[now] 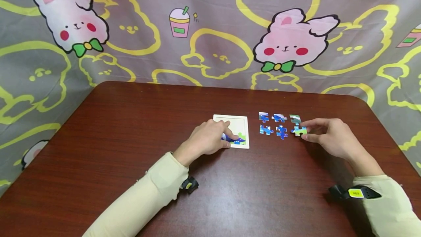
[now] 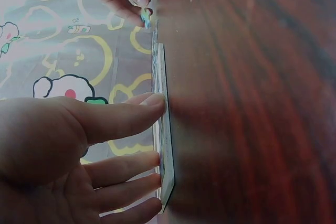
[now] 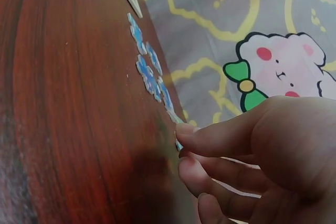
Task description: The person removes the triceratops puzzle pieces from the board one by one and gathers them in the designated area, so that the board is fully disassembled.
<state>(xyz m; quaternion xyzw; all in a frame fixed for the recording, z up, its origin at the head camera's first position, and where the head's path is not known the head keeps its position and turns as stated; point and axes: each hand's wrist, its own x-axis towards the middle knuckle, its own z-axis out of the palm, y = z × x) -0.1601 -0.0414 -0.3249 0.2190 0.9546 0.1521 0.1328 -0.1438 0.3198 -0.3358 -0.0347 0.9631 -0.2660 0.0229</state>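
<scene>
Right hand (image 1: 337,136) pinches a piece (image 1: 300,131) nearer the right edge of the desk (image 1: 263,178), the tray (image 1: 247,131) off to its left! Left hand (image 1: 208,136) rests on that, fingers nearly straight.

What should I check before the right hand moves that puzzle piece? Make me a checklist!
1. Puzzle piece held: ok, the right hand pinches it between thumb and fingers.
2. Tray held down: ok, the left hand rests on it.
3. Bare space in the tray: ok, some shows above the coloured pieces inside.
4. Whole tray uncovered: not ok, the left hand hides part of it.
5. Five other pieces flat on the table: ok, they lie beside the tray.
6. Held piece fits the bare space: cannot tell.
</scene>
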